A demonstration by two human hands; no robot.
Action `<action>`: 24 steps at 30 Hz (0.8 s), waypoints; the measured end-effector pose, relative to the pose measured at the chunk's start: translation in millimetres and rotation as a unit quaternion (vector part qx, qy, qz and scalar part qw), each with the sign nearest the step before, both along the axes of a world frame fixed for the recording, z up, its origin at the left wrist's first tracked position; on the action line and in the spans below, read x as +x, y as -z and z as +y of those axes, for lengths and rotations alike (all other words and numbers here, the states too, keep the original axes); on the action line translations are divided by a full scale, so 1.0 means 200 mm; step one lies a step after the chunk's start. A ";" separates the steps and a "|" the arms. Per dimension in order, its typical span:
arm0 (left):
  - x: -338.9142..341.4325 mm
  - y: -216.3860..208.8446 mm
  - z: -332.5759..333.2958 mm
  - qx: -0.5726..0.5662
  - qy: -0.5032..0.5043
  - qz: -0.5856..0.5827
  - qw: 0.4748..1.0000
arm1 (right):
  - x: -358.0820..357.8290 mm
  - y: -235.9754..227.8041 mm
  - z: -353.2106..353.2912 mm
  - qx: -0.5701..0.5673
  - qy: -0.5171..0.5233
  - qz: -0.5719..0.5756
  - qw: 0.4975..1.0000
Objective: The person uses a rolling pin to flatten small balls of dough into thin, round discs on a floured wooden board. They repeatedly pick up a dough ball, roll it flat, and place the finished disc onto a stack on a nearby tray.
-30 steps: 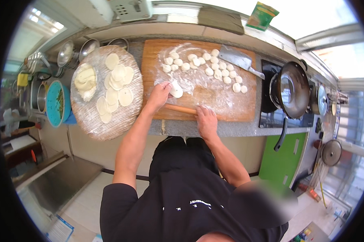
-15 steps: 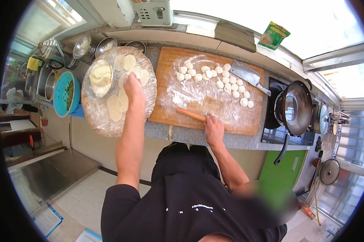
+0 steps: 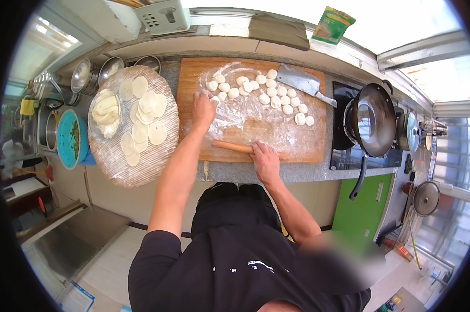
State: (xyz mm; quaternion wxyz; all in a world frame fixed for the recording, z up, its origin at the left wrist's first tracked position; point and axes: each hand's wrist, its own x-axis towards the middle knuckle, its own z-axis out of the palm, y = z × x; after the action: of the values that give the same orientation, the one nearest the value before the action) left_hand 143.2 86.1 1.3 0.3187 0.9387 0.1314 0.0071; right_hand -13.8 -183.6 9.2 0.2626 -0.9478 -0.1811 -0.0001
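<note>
My left hand (image 3: pixel 202 106) reaches onto the floured wooden board (image 3: pixel 303 151), fingers curled over a small dough piece at the left end of a cluster of several small dough pieces (image 3: pixel 266 93). My right hand (image 3: pixel 265 158) rests palm-down on a wooden rolling pin (image 3: pixel 232 147) near the board's front edge. A round tray (image 3: pixel 141 169) to the left carries several rolled flat wrappers (image 3: pixel 144 119) and a lump of dough (image 3: pixel 106 110).
A cleaver (image 3: pixel 303 83) lies at the board's far right. A dark wok (image 3: pixel 373 120) sits on the stove to the right, with a lidded pot (image 3: pixel 409 132) beyond. A teal bowl (image 3: pixel 68 139) and metal bowls (image 3: pixel 97 72) stand at left. A green packet (image 3: pixel 333 24) rests on the sill.
My left hand has come back from the round tray at the left to the dough pieces on the board. My right hand has stayed on the rolling pin.
</note>
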 end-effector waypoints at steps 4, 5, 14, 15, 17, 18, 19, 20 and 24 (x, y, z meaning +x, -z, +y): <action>-0.04 0.00 -0.09 -0.143 0.054 0.064 0.986 | -0.03 0.00 -0.07 -0.004 -0.002 0.008 1.000; -0.06 0.01 -0.11 -0.160 0.075 0.085 0.981 | -0.04 0.00 -0.09 -0.005 -0.009 0.008 1.000; -0.10 -0.06 -0.22 -0.086 0.042 -0.001 0.995 | 0.02 -0.02 -0.16 -0.002 -0.017 -0.002 1.000; -0.11 -0.08 -0.21 -0.070 0.060 -0.003 0.996 | 0.05 -0.03 -0.16 -0.004 -0.014 -0.001 1.000; -0.14 -0.11 -0.19 -0.037 0.094 -0.006 0.995 | 0.11 -0.05 -0.14 -0.007 -0.009 0.003 1.000; -0.14 -0.11 -0.19 -0.032 0.122 0.023 0.992 | 0.14 -0.05 -0.14 -0.007 -0.016 0.001 1.000; -0.14 -0.12 -0.20 -0.028 0.150 0.052 0.987 | 0.17 -0.04 -0.14 -0.006 -0.023 -0.002 1.000; -0.14 -0.10 -0.21 -0.026 0.177 0.081 0.981 | 0.18 -0.05 -0.15 -0.008 -0.031 -0.004 0.999; -0.21 -0.10 -0.30 -0.021 0.270 0.180 0.946 | 0.17 -0.05 -0.19 -0.010 -0.075 0.032 0.997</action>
State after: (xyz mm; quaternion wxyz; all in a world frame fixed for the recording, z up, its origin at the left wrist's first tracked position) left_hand 100.4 26.1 20.7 0.2998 0.9175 -0.0718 -0.2512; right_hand 19.5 -221.5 18.6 0.2582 -0.9336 -0.2429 0.0514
